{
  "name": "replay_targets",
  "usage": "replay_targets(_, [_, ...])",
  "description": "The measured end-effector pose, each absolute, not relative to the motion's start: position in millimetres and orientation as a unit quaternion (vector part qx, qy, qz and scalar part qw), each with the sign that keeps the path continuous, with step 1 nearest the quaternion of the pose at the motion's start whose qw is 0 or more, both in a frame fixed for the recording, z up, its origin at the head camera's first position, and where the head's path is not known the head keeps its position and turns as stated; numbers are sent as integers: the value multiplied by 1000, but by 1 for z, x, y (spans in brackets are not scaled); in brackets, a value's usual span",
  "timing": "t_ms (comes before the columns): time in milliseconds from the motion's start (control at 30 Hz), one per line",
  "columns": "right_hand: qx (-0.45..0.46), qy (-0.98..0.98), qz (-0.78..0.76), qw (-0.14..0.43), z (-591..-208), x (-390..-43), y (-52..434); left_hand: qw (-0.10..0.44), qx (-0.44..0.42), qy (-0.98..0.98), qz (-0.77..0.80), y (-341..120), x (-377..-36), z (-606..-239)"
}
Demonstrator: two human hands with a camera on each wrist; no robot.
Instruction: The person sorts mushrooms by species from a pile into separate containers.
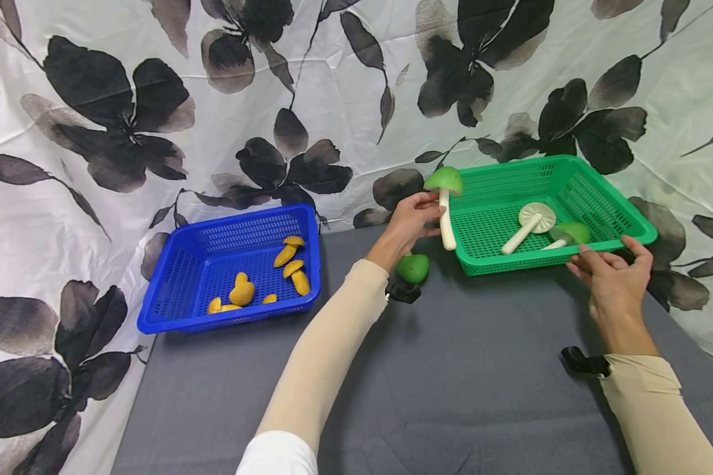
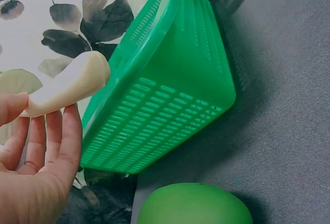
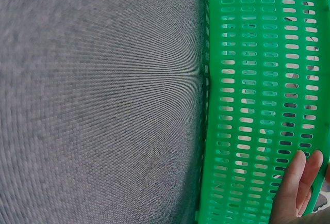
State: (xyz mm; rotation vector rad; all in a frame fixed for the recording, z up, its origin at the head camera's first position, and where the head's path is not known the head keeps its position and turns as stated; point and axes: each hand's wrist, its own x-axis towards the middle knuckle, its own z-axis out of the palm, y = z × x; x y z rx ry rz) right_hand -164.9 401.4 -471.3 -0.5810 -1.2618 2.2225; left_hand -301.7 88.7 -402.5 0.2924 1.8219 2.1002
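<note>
My left hand [image 1: 412, 221] pinches a toy mushroom with a green cap [image 1: 445, 179] by its pale stem [image 2: 77, 82], upright at the left end of the green basket [image 1: 612, 191]. In the left wrist view, the thumb lies on one side of the stem and the fingers on the other. My right hand [image 1: 618, 284] grips the front rim of that basket near its right corner, with fingers against the slotted wall [image 3: 247, 105]. Inside lie a mushroom with its pale gills up [image 1: 537, 218] and another green-capped mushroom [image 1: 572, 232]. Below my left hand, one more green mushroom [image 1: 412, 268] rests on the table, partly hidden.
A blue basket [image 1: 181, 264] stands at the left with several small yellow mushrooms [image 1: 297, 277] in it. Grey cloth [image 1: 481, 369] covers the table. Behind it hangs a white curtain [image 1: 344, 99] with dark flowers.
</note>
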Motion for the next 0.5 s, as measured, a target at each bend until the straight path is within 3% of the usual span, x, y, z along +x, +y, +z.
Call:
replay_targets(333, [-218,-467,817,257,-470,-164,401,153,64,636,753,103,-309,-405])
replay_targets(500, [-222,-467,817,255,-468,-165,400,167,90,627,755,106,-308,-402])
